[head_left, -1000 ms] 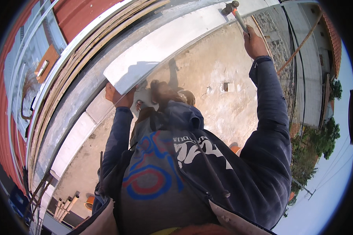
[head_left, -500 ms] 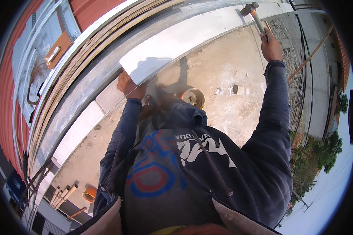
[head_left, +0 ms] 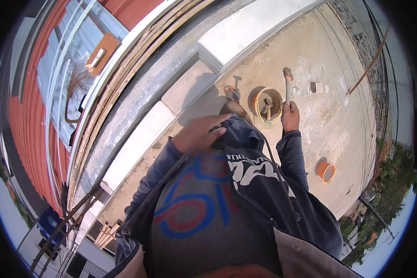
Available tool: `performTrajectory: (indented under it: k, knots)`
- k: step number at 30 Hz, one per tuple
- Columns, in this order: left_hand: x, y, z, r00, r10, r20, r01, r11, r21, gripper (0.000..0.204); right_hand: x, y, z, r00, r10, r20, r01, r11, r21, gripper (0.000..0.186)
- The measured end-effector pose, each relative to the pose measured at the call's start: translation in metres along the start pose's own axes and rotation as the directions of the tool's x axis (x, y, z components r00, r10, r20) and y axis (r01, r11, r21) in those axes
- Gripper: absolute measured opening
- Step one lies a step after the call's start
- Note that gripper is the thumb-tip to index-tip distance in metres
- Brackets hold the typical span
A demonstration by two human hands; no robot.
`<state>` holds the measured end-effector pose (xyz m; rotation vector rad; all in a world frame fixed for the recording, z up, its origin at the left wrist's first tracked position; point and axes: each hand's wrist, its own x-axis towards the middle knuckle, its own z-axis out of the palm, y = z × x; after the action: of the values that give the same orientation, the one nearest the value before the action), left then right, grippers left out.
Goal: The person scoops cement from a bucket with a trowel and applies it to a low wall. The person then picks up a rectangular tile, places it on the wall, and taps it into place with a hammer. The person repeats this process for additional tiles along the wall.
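Observation:
My right hand (head_left: 290,116) grips a hammer (head_left: 287,88) by its handle, with the dark head pointing away from me. The hammer is upright in the picture, just right of an orange bucket (head_left: 255,98). Inside that bucket are greyish material and a trowel-like tool (head_left: 268,110). In front of my chest, my left hand (head_left: 200,133) is empty, with fingers stretched out and the thumb apart. Left of it runs a row of pale blocks (head_left: 146,134). A larger white block (head_left: 255,30) stands on that row farther ahead, its near end face in shadow.
Long wooden strips (head_left: 125,65) and a grey ledge (head_left: 139,99) lie beyond the blocks. A wooden float (head_left: 102,53) rests on metal sheets at the left. A second orange bucket (head_left: 325,171) stands on the concrete floor (head_left: 329,120) at right. A foot (head_left: 231,92) shows beside the first bucket.
My left hand has let go of the white block's near end and come back toward my chest. My right hand has lowered the hammer from the far right toward the bucket.

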<state>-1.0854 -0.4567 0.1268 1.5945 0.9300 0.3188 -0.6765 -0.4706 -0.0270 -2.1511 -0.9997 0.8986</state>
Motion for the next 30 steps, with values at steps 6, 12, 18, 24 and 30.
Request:
performTrajectory:
  k: [6,12,18,24,30]
  knots:
    - [-0.047,0.097,-0.075,0.947,0.298,-0.123,-0.220,0.877,0.428,0.038,-0.148,-0.023,0.068,0.981,-0.126,0.151,0.161,0.955,-0.250,0.034]
    - [0.086,0.067,-0.165,0.931,0.351,-0.103,-0.105,0.524,0.845,0.070,-0.207,-0.068,0.100,0.902,-0.237,0.360,0.335,0.911,-0.240,0.044]
    - [0.205,0.034,-0.181,0.989,-0.129,-0.078,0.150,0.791,0.593,0.118,-0.233,-0.112,0.103,0.844,-0.299,0.444,0.447,0.851,-0.277,0.048]
    - [0.198,0.049,-0.164,0.987,-0.161,0.016,0.137,0.884,0.447,0.119,-0.221,-0.143,0.122,0.791,-0.396,0.466,0.559,0.777,-0.290,0.042]
    - [0.199,0.046,-0.164,0.981,-0.192,0.037,0.163,0.906,0.391,0.118,-0.183,-0.181,0.137,0.673,-0.477,0.565,0.709,0.634,-0.309,0.039]
